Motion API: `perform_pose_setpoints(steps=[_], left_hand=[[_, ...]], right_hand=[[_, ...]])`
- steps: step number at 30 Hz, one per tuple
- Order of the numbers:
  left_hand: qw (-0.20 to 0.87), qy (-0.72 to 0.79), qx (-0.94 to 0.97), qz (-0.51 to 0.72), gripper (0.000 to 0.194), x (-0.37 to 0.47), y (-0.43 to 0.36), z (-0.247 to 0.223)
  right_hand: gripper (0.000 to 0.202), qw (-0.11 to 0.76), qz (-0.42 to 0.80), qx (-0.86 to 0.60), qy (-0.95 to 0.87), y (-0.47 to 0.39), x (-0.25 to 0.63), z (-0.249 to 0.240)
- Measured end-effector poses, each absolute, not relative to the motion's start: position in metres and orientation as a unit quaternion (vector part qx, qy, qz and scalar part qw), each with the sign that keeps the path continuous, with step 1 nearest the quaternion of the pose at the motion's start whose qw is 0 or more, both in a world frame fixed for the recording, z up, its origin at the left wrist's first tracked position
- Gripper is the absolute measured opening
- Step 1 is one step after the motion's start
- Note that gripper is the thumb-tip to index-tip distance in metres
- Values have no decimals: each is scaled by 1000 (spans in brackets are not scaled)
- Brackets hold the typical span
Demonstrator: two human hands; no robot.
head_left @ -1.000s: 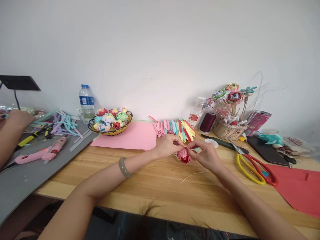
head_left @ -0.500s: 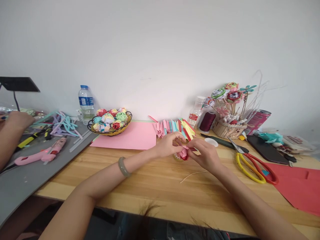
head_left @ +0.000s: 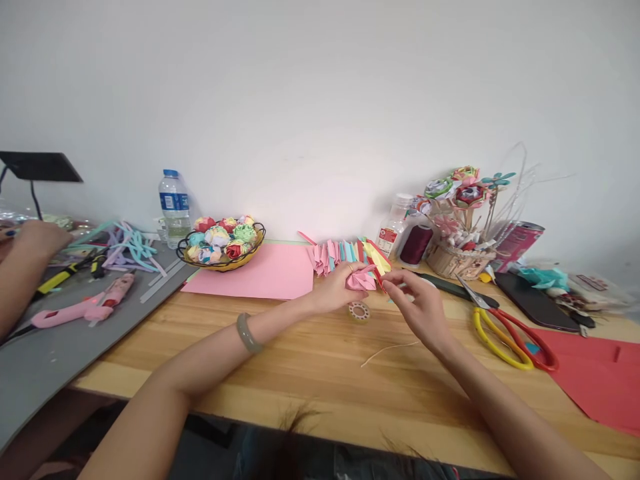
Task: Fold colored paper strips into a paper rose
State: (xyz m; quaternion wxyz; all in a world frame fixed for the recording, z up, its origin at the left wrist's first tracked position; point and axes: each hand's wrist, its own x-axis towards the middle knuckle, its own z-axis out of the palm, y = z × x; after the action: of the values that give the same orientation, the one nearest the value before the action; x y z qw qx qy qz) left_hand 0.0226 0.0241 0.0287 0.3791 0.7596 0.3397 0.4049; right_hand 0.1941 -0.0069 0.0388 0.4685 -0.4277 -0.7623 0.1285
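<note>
My left hand, with a ring on one finger, is closed round a pink folded-paper flower held just above the table. Red paper shows at the flower's right edge, where the fingertips of my right hand are pinched together against it. Part of the flower is hidden by my left fingers. Below it a small tape roll lies on the wood. Just behind stands a row of folded coloured paper pieces. A thin string lies nearer the table's front.
Large scissors, a phone and red paper lie right. Behind are a flower basket and thread spool. Left are pink paper, a bowl of paper balls, a glue gun and another person's arm.
The paper flower has been raised away from the tape roll, now uncovered, and turned so more pink shows. My right hand has shifted slightly right, away from my left.
</note>
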Motion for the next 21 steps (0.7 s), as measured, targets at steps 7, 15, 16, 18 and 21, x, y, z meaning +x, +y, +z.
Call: perform_pose_setpoints(steps=[7,15,16,18,21], left_hand=[[280,376,794,387,40,24,20,24],[414,361,733,401,41,28,10,37],[423,359,727,404,42,29,8,38],[434,356,717,412,44,29,6,40],[433,359,710,425,45,29,4,41]], right_hand=[[30,407,429,-421,-688,-10,185,44],[31,427,388,-391,-717,-10,184,43],[32,428,381,-392,-720,-10,184,43],[33,429,368,-396,-723,-10,183,41],[32,427,351,-400,-731,-10,183,37]])
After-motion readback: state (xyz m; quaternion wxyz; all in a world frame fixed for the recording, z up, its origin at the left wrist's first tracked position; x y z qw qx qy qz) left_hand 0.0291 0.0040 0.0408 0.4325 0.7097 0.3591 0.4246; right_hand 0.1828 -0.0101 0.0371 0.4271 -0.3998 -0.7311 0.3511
